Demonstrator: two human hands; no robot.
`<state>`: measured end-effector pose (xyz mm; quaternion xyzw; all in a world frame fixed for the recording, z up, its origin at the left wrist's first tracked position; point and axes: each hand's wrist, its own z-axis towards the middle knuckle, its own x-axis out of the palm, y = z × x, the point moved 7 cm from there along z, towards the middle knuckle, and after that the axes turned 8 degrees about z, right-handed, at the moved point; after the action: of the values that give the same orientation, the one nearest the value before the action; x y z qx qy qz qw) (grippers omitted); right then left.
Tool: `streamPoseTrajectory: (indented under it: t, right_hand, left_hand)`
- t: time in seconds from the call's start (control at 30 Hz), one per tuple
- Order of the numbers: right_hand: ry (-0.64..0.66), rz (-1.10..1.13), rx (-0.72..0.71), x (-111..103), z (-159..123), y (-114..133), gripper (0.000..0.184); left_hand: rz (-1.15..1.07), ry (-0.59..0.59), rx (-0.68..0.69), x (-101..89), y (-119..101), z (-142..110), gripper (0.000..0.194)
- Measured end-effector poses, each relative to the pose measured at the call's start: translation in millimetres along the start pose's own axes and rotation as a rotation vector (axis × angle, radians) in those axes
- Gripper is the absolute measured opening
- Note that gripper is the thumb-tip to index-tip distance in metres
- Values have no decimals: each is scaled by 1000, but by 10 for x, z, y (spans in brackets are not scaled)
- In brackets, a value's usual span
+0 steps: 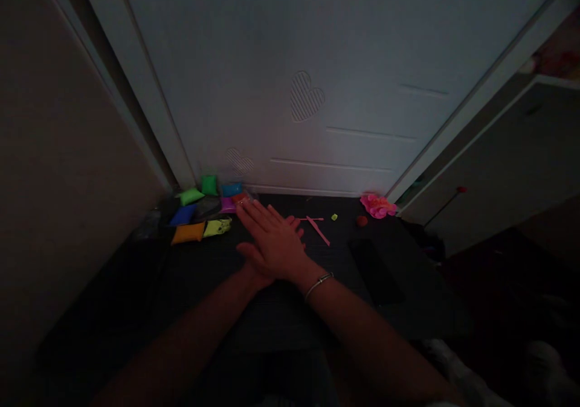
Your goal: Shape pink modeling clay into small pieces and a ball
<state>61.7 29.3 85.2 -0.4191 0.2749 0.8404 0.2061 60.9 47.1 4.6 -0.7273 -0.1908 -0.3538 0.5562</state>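
Above the dark table, my right hand (278,247) lies flat across my left hand (258,278), palm against palm. The right fingers are stretched out, and a thin bracelet circles that wrist. Of the left hand, only the heel and some extended fingertips show underneath. Whether anything sits between the palms is hidden. Just beyond the hands lie a pink knife-shaped tool (318,230) and a thin pink stick (317,219). Near the right fingertips are a red packet (238,198) and a purple packet (228,205).
More soft packets lie at the left back, among them orange (188,233), blue (183,215), yellow (217,226) and green (209,184). To the right are a yellow-green bit (334,217), a reddish ball (361,221), a pink flower-like piece (379,205) and a dark flat rectangle (375,272). A white panel (272,93) stands behind.
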Motion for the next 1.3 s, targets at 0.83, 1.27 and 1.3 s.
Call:
streamPoseTrajectory:
  t: [0.83, 1.27, 1.3]
  right_hand:
    - [-295, 206, 159, -239, -441, -598, 25]
    - [-237, 148, 142, -118, -480, -628, 17]
    - [-250, 164, 143, -123, -481, -632, 16]
  left_hand:
    - [143, -47, 93, -234, -346, 183, 14]
    - [410, 22, 26, -195, -305, 157, 22]
    - [412, 16, 28, -195, -304, 157, 23]
